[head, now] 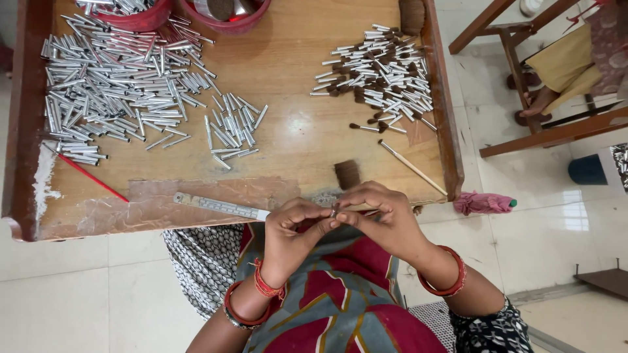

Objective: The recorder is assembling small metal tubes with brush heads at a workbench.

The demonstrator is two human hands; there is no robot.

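Both hands meet at the near table edge, pinched together on one small metal tube. Left hand and right hand w/ fingertips touching around it; tube mostly hidden btwn the fingers. Just beyond the grip: a brown hair tuft on the wooden table. Ruler lies left of the grip. Far left beyond: pile of empty tubes. Far right beyond: pile of tubes w/ bristles, thin stick nearer.

I see a wooden worktop on a pale tiled floor; right of it stands a wooden bench, daylight gleaming on the tiles beyond.
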